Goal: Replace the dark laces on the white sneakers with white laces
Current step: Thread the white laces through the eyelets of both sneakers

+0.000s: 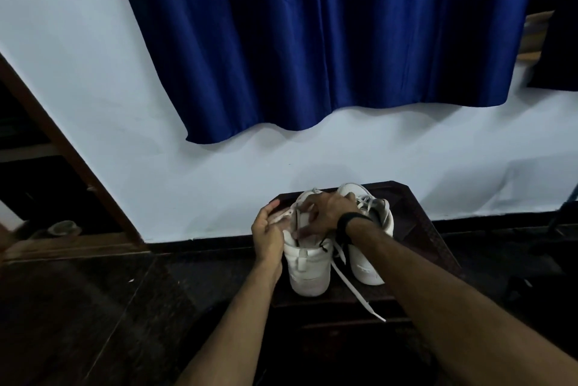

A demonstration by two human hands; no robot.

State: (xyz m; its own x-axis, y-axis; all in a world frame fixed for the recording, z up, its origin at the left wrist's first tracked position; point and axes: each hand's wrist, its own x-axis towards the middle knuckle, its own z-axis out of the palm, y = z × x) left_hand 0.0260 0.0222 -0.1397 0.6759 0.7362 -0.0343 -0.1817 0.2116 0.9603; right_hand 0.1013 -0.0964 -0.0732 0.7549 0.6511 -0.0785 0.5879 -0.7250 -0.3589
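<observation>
Two white sneakers stand heel-toward-me on a dark stool [419, 229]. The left sneaker [308, 270] has my left hand [269, 229] against its left side, fingers reaching round its upper. My right hand [325, 213], with a black band at the wrist, lies over that shoe's opening with fingers curled down onto the tongue and laces. A white lace [353, 287] trails from this shoe over the stool's front edge. The right sneaker [372, 248] stands beside it with white lacing visible near its toe. A short dark lace piece [327, 246] shows under my right wrist.
A white wall [93, 73] with a blue curtain [312, 35] rises right behind the stool. A brown door frame [62, 148] slants at the left, with a dim sandal [61, 227] on the floor near it. Dark tiled floor [93, 323] surrounds the stool.
</observation>
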